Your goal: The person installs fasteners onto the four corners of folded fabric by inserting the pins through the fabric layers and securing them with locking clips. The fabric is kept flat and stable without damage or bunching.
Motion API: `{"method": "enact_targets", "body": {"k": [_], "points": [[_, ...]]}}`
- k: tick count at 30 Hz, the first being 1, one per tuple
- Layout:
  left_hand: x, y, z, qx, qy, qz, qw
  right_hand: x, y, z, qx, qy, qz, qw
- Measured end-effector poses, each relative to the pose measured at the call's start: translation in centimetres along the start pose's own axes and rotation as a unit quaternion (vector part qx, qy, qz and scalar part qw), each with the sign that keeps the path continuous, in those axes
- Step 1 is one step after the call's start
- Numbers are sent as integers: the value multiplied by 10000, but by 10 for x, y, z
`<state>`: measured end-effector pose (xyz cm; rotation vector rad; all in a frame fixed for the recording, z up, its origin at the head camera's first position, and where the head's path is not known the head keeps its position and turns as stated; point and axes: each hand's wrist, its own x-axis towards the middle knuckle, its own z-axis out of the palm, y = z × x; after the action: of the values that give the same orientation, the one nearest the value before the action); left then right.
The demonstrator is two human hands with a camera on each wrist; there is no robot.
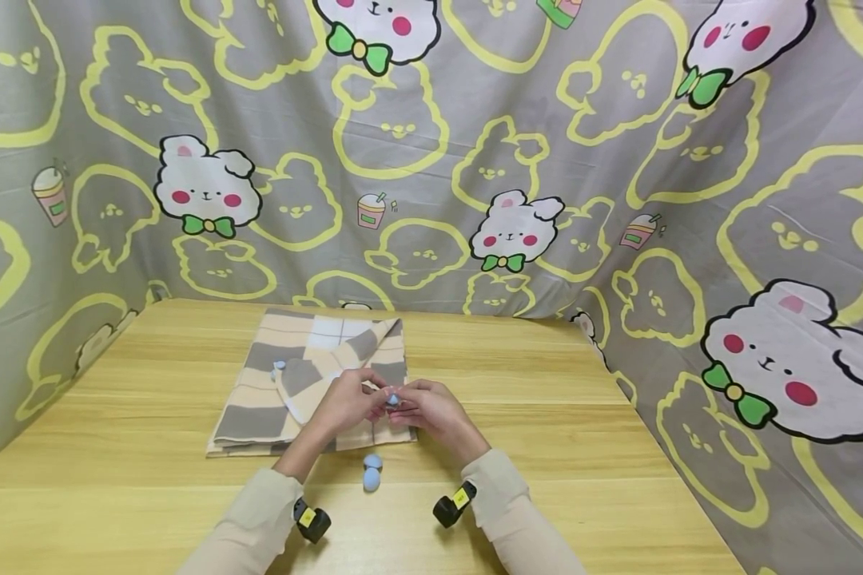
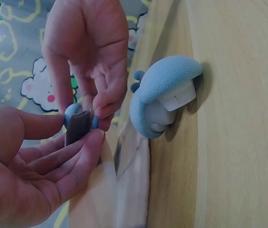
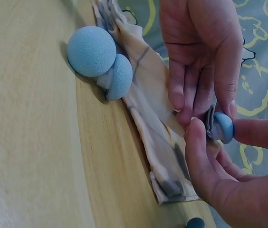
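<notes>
My left hand and right hand meet over the near right part of a folded checked blanket. Between them is a small light-blue mushroom-shaped clip with a fold of grey cloth at its mouth. The right thumb presses the clip's domed cap in the right wrist view, and its fingers curl to the other side. The left fingers pinch the cloth and clip from their side. Whether the clip is fastened is hidden by the fingers.
Two more blue mushroom-shaped clips, one behind the other, lie on the wooden table in front of the blanket. Another small blue clip is at a folded-over blanket corner. A patterned curtain surrounds the table's back and sides.
</notes>
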<state>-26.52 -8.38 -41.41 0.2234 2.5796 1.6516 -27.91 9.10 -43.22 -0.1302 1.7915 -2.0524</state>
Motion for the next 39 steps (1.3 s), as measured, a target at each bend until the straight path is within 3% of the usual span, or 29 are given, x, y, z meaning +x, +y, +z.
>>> {"method": "enact_targets", "body": {"k": [3,7,12,15,22,29,39], "points": [[-1,0,-2,142,8,29,9999,0,0,0,-35,7,-26,10000],[-2,3,-7,709,170,211,9971,1,0,-1,-116,102,-14,9999],[-3,3,-6,1746,540,744,9803,2,1,-2,-234,178,6,9996],[-4,3,-3,2115,606,945,9709,2,2,-2,-329,186,-7,9993],[-5,2,1,1913,588,1059,9740,2,2,-2,-497,126,-31,9987],[-5,2,2,1924,734,1125,9721,2,3,-2,-681,52,-23,9977],[-4,8,-18,1675,1093,1011,9746,1,0,-4,-473,593,-225,9969]]}}
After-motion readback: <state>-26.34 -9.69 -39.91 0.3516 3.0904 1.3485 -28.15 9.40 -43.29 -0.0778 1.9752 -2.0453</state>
